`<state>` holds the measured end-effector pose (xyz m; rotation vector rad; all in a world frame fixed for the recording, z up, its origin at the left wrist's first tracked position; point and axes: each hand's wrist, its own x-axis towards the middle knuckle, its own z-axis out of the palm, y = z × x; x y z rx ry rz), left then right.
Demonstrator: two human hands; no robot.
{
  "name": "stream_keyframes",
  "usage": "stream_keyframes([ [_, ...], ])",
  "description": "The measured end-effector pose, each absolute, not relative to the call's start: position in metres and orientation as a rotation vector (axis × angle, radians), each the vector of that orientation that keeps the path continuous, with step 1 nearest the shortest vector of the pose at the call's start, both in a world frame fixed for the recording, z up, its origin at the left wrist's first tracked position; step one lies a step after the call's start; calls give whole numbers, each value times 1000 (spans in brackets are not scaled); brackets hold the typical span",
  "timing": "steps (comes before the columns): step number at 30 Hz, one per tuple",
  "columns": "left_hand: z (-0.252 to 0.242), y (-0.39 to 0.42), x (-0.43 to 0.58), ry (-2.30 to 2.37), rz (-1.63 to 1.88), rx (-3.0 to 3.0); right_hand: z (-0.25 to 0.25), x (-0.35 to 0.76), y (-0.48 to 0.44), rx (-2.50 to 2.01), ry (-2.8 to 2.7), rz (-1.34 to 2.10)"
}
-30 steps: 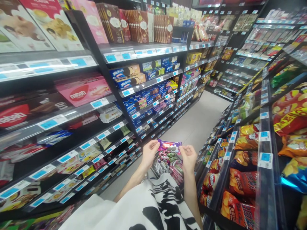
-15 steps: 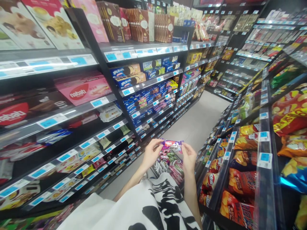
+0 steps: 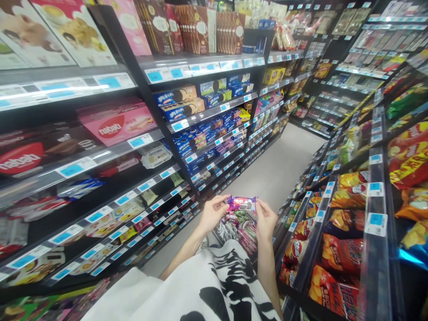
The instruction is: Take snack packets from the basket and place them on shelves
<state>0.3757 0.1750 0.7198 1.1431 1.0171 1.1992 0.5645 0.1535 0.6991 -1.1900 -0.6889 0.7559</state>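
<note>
A small purple snack packet (image 3: pixel 242 203) with a red label is held level in front of me, pinched at both ends. My left hand (image 3: pixel 214 214) grips its left end between thumb and fingers. At the right end, my right hand (image 3: pixel 265 218) closes on the wrapper in the same way. Just below the packet, partly hidden by my arms and shirt, lies a heap of wrapped snacks (image 3: pixel 238 234) in green, white and pink. What the heap rests in is hidden.
To the left runs a long shelf (image 3: pixel 110 156) with a pink wafer box (image 3: pixel 117 122), blue cookie boxes (image 3: pixel 183 109) and price tags. On the right, slanted racks hold chip bags (image 3: pixel 341 249). A grey floor (image 3: pixel 267 165) stretches between them toward shelves at the far end.
The view has shifted slightly, so the shelves sit a little differently. Both hands still hold the packet in nearly the same place.
</note>
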Motion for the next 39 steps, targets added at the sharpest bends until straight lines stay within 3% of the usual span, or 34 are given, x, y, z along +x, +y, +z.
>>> stream_keyframes([
  [10, 719, 174, 381, 925, 1193, 790, 699, 563, 155, -1214, -595, 787],
  [22, 714, 172, 387, 1233, 1440, 1400, 699, 562, 156, -1236, -626, 739],
  [32, 703, 167, 398, 1060, 1155, 1913, 723, 555, 145, -1199, -957, 866],
  [36, 698, 165, 400, 1131, 1120, 1782, 723, 554, 145, -1143, -964, 977],
  [39, 701, 162, 401, 1053, 1108, 1486, 716, 559, 150, -1181, -902, 873],
])
